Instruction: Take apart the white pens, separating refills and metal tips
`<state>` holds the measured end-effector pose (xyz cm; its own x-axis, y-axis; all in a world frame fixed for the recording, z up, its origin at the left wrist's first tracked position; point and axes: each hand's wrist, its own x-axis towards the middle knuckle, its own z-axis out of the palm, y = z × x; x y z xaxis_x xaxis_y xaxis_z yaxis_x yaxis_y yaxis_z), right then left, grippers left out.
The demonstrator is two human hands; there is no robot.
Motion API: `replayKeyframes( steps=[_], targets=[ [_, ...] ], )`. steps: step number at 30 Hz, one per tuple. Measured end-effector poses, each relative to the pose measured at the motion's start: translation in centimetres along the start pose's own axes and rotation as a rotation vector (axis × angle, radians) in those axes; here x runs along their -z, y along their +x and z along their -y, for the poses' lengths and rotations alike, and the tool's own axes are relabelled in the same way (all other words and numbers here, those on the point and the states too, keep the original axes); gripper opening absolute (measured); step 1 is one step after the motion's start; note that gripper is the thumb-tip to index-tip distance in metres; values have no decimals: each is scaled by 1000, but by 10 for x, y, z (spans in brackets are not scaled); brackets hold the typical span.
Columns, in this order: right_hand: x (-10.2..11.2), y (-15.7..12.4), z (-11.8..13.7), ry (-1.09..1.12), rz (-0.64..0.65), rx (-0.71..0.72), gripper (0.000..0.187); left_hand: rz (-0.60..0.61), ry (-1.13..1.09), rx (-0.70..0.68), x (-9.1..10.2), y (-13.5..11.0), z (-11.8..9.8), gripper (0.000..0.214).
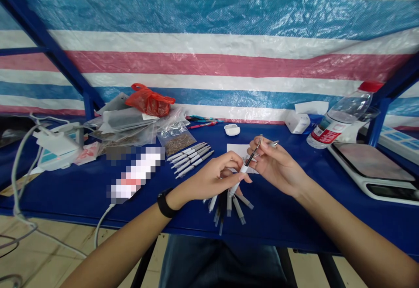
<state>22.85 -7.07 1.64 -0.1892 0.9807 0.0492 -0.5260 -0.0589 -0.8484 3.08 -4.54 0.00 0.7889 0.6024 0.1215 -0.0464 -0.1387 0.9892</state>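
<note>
white pen (245, 167) slants between the two hands, its barrel (234, 188) inside the left hand (218, 178) and its dark rod (252, 153) rising out toward the right hand (278, 163). the left fingers are curled closed around the barrel; the right thumb and fingertips are pinched at the rod's upper end, a silver tip (274, 143) poking out past them. loose pen parts (238, 211) fan out on the blue table (294, 218) just below the left hand; a row of pens (192, 159) lies near it.
</note>
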Motion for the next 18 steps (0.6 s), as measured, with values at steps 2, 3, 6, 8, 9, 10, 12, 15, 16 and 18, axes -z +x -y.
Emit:
replayKeyframes(
  steps=[2,3,6,8,9,10,12,15,16,18],
  targets=[
    [-2,1,-2,19,-34,-7,35,2,-28,13,0,1,0,31],
    [-3,1,-3,28,-45,-10,35,3,-38,18,-1,1,1,32],
    [-6,3,-6,49,-50,-13,35,14,-60,29,-1,2,1,35],
    [-8,3,-7,67,-48,-13,36,20,-70,34,-2,2,1,36],
    [-9,4,-8,78,-49,-13,37,21,-74,34,-2,2,1,36],
    [-10,4,-9,89,-52,-13,37,23,-76,34,-2,2,0,35],
    [-11,4,-9,108,-58,-13,38,23,-79,33,-2,2,1,34],
    [-10,5,-9,101,-20,-26,38,26,-91,25,-1,3,2,33],
    [-10,5,-9,89,1,-31,37,26,-95,21,-1,3,2,33],
    [-8,5,-8,60,37,-39,37,25,-101,19,-1,3,2,33]
  ],
)
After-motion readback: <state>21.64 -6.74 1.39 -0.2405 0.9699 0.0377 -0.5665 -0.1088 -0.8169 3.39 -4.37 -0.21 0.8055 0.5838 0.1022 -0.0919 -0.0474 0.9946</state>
